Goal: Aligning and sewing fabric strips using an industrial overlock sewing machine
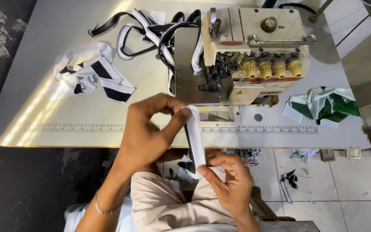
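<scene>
My left hand (149, 129) pinches the upper end of a narrow white fabric strip with a black inner side (195, 139), thumb and forefinger closed on it just in front of the table's edge. My right hand (228, 176) grips the strip's lower end above my lap. The strip is held folded and stretched between both hands, running from the sewing machine's front down toward me. The cream overlock sewing machine (254, 51) stands right behind the strip's upper end.
A pile of black-and-white strips (92, 73) lies on the grey table (65, 111) at left, and more strips (151, 30) trail behind the machine. Green-and-white fabric (323, 105) sits at right. A printed ruler (74, 127) runs along the table's front edge. Scraps litter the tiled floor (331, 180).
</scene>
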